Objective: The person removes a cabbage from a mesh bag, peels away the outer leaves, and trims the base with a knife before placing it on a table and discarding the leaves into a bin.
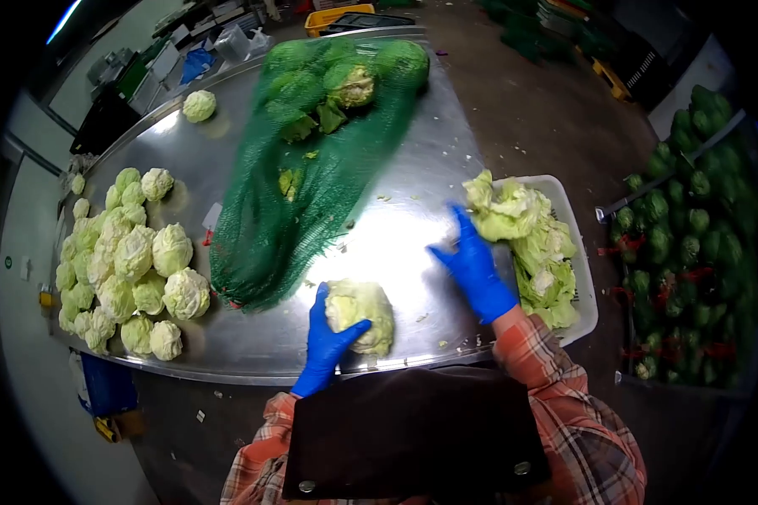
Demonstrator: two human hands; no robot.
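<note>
A pale green cabbage (369, 320) rests on the metal table (413, 290) near its front edge. Around its left side curls my left hand (324, 343), in a blue glove, with thumb and fingers gripping it. My right hand (473, 268), also gloved in blue, is raised with fingers apart and nothing in it. Just beyond its fingers, loose cabbage leaves (531, 231) are heaped in a white plastic bin (583, 295) at the table's right side. Some of these leaves hang over the bin's left rim.
Stripped cabbages (130, 257) are piled at the table's left. A green mesh bag (290, 223) with several cabbages at its far end stretches across the middle. One cabbage (200, 106) sits alone at the back left. Bagged produce (686, 244) is stacked at the right.
</note>
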